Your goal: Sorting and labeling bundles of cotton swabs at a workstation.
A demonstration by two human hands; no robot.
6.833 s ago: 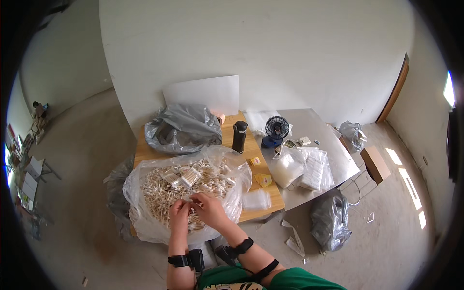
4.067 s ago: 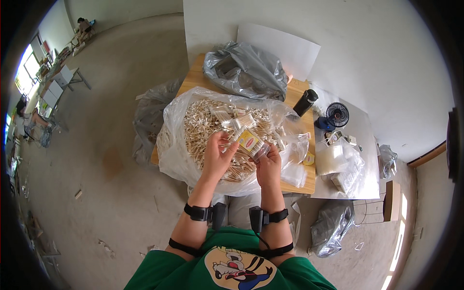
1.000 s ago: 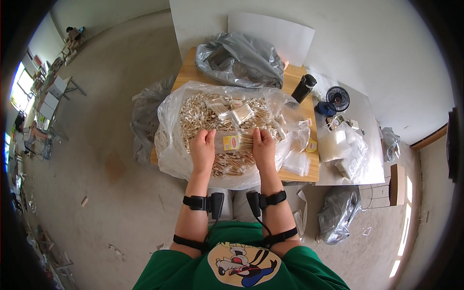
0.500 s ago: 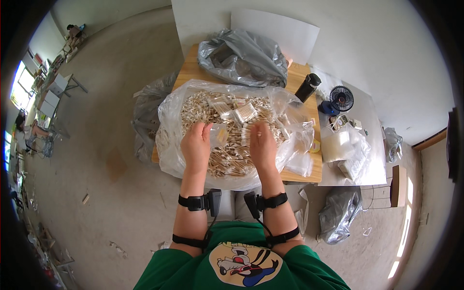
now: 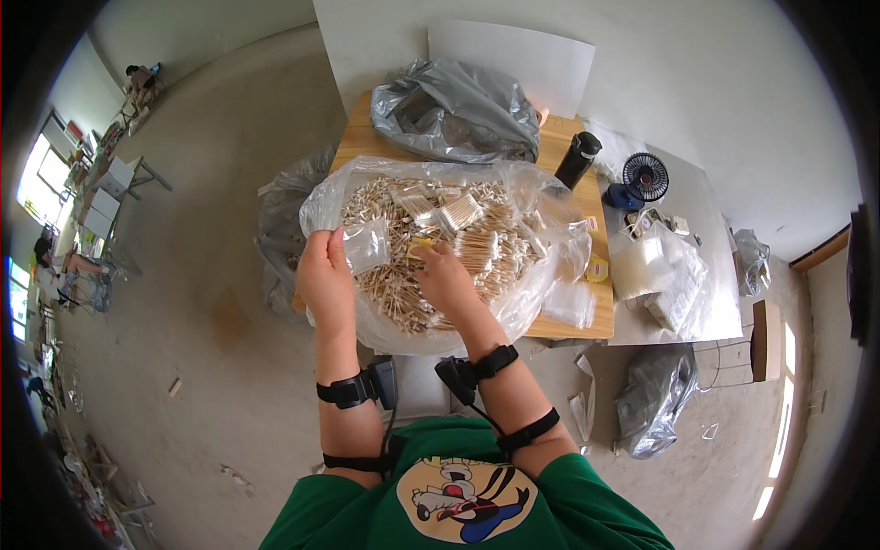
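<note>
A small clear plastic bag (image 5: 368, 246) is pinched between the thumb and fingers of my left hand (image 5: 326, 275), over the left side of the heap. Just right of it, my right hand (image 5: 446, 279) closes its fingertips on a small yellow card (image 5: 421, 246). Beneath both hands, a mass of cotton swabs (image 5: 390, 298) fills a large translucent plastic sack (image 5: 321, 206) on the wooden table. Two clear packets of swabs (image 5: 460, 212) lie on top of the heap. A neat bunch of loose swabs (image 5: 476, 250) rests beyond my right hand.
Behind the sack lies a grey plastic bag (image 5: 458, 110). A black bottle (image 5: 577, 160) stands at the table's right. Empty clear bags (image 5: 570, 304) and yellow cards (image 5: 597, 268) sit along the right edge. A side table holds a small fan (image 5: 645, 177) and plastic packs (image 5: 642, 268).
My left hand has moved left and nearer with the clear bag. My right hand has swung left from beside the swab bunch and now holds the yellow card.
</note>
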